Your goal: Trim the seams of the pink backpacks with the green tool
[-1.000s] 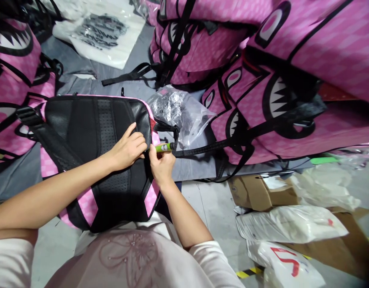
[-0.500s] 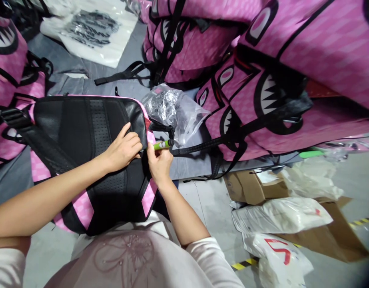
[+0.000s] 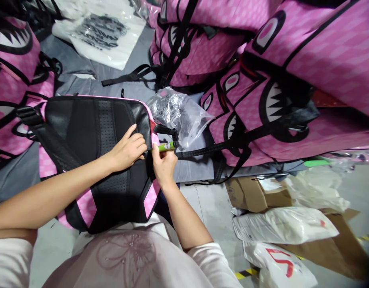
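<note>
A pink and black backpack [image 3: 91, 116] lies with its black padded back panel up, its near end against my body. My left hand [image 3: 128, 149] rests on this panel close to the right edge, fingers curled and pressed together on the material, the thumb and fingertips partly hidden. Right beside it, my right hand [image 3: 165, 164] is closed around a slim green tool [image 3: 167, 146] with a black end, its tip at the backpack's pink edge. What kind of tool it is I cannot make out. A black strap loop [image 3: 166, 130] sticks out just beyond the tool.
Several pink backpacks with shark-mouth prints [image 3: 274, 104] are piled at right, and more [image 3: 10, 80] stand at left. A clear plastic bag [image 3: 178, 114] lies behind my hands, a printed white bag [image 3: 103, 36] farther back. Cardboard [image 3: 247, 194] and white bags [image 3: 286, 226] lie on the floor.
The whole view has shifted slightly, so things appear a little farther right. Both hands keep almost the same place on the backpack, and the green tool stays in my right hand.
</note>
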Demonstrator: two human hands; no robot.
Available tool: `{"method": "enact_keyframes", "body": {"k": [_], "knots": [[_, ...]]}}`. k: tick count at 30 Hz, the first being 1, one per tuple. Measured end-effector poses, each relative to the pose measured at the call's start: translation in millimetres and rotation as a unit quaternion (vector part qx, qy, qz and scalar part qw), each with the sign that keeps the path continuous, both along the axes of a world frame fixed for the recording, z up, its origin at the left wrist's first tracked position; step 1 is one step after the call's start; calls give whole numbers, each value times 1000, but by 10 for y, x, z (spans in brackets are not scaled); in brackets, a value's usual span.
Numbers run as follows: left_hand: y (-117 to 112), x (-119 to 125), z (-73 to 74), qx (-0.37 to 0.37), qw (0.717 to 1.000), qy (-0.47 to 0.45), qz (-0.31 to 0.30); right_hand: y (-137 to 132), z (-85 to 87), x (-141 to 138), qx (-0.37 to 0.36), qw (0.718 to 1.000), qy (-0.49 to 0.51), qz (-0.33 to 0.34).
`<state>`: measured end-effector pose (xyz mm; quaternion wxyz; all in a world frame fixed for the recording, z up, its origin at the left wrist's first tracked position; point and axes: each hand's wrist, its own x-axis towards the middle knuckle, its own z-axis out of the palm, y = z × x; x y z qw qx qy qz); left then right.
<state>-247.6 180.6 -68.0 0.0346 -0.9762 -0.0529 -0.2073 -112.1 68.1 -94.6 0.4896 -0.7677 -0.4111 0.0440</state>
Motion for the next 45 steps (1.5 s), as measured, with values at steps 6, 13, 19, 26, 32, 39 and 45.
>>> {"method": "enact_keyframes", "body": {"k": [6, 13, 19, 26, 32, 39, 45], "knots": [[-22, 2, 10, 14, 1000, 4, 11, -1, 4, 4, 2, 1000, 2, 10], [-10, 19, -12, 22, 1000, 4, 21, -6, -35, 42, -4, 1000, 3, 22], [-68, 83, 17, 26, 997, 47, 52, -83, -37, 76, 38, 998, 50, 16], [-123, 74, 70, 39, 992, 87, 78, -195, -63, -28, 101, 993, 31, 45], [-134, 57, 89, 59, 993, 82, 65, -604, -125, -65, 166, 971, -113, 129], [-29, 44, 265, 88, 990, 110, 16, -1086, -203, -537, 172, 830, -230, 478], [-4, -78, 611, 122, 987, 103, 9, -1255, -126, -504, 172, 768, -401, 469]]}}
